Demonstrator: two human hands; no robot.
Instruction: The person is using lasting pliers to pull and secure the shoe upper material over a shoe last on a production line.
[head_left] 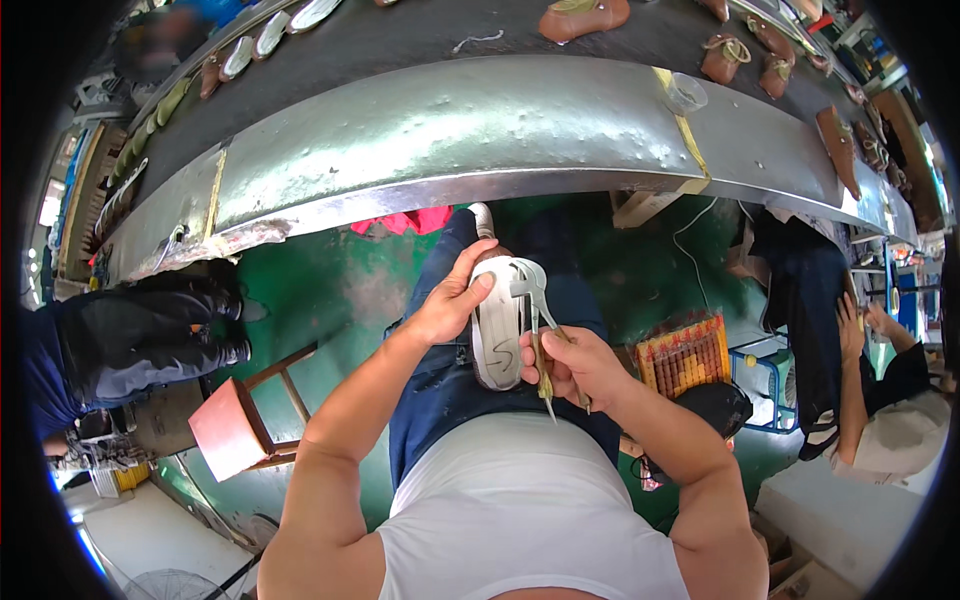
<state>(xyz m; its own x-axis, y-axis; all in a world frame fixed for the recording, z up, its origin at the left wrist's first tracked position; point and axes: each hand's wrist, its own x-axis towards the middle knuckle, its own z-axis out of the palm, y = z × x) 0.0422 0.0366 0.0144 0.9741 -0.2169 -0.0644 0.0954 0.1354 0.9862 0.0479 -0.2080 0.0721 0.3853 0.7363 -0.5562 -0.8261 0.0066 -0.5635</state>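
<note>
Over my lap, my left hand is closed around the upper part of a shoe, its pale sole facing up with a dark mark on it. The thumb presses on the sole's edge. Grey metal pincers lie with their jaws at the shoe's upper right edge. My right hand is closed on their handles. A thin spike with a yellowish shaft points down beside the fingers; I cannot tell whether it is a separate tool. What the jaws grip is too small to make out.
Ahead runs a metal bench edge with a dark belt behind it, bearing several brown shoes and pale soles. A red stool stands left, a beaded seat mat right. Other people are at both sides.
</note>
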